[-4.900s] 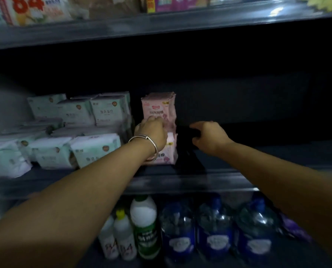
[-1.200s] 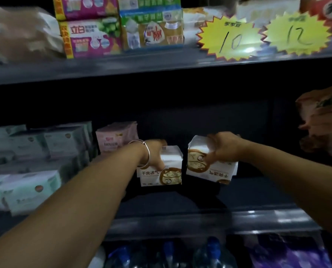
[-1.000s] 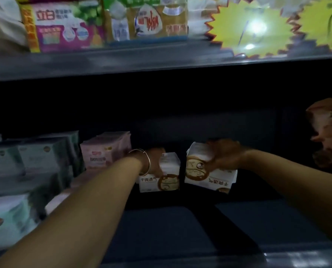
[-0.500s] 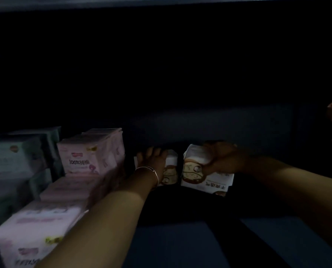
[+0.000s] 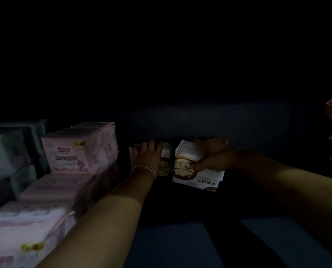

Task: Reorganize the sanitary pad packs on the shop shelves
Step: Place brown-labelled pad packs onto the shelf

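Left hand pushed deeper, flat on pack

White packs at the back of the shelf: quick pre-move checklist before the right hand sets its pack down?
1. Right hand has a firm hold on the right white pack: ok, fingers curl over its top.
2. That pack is level: not ok, it is tilted and its print reads upside down.
3. Left white pack is seated on the shelf: cannot tell, the left hand covers most of it.
4. Left hand is clear of the landing spot: ok, it lies on the left pack, beside the gap.
5. Shelf under the right pack is free: cannot tell, too dark.
6. Pink packs are out of the way: ok, stacked apart on the left.
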Action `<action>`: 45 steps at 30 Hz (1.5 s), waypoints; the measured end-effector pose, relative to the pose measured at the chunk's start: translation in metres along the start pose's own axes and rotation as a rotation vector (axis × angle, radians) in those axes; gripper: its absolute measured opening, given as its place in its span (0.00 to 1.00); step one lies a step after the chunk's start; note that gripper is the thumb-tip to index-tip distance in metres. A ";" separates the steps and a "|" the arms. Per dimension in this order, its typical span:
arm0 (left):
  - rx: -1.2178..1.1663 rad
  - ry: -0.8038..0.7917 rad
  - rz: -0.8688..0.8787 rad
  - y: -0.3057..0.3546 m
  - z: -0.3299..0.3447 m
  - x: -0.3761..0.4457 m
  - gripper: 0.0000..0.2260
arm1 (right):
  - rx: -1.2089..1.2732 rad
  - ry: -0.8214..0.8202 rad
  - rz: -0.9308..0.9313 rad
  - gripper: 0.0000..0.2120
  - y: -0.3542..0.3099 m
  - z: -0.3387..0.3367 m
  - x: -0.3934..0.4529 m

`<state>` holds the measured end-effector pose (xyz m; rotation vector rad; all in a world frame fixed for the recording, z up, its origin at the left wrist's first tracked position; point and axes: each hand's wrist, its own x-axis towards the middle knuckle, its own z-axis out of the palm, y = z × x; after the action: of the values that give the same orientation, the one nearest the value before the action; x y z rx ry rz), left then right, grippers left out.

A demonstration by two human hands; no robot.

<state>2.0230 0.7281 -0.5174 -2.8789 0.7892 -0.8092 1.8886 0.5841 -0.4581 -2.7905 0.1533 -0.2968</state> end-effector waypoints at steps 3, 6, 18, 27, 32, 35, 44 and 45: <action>-0.028 -0.047 -0.012 -0.004 -0.003 0.002 0.26 | 0.015 0.011 0.008 0.27 0.002 0.003 0.001; -0.119 -0.043 -0.030 -0.007 -0.009 -0.003 0.29 | 0.132 0.054 0.002 0.24 0.002 -0.001 -0.006; -1.663 -0.545 -0.162 0.017 -0.092 -0.080 0.12 | 1.421 0.236 0.197 0.32 -0.009 0.010 -0.053; -1.235 -0.254 -0.015 0.005 -0.088 -0.080 0.36 | 0.556 0.110 0.022 0.48 -0.003 0.001 -0.080; -1.178 -0.231 0.085 0.017 -0.078 -0.070 0.40 | 0.208 0.041 -0.093 0.39 -0.017 -0.001 -0.066; -1.189 -0.239 0.072 0.017 -0.064 -0.059 0.46 | 0.167 0.113 -0.090 0.33 -0.006 0.005 -0.054; -0.740 -0.111 -0.164 0.011 -0.027 -0.035 0.26 | 0.050 0.265 0.078 0.23 0.025 0.033 -0.007; -0.696 -0.134 -0.167 0.010 -0.026 -0.033 0.24 | 0.042 0.269 0.085 0.23 0.025 0.035 -0.001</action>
<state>1.9820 0.7379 -0.5125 -3.5964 0.9811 -0.3881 1.8934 0.5716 -0.4989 -2.6827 0.3237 -0.6450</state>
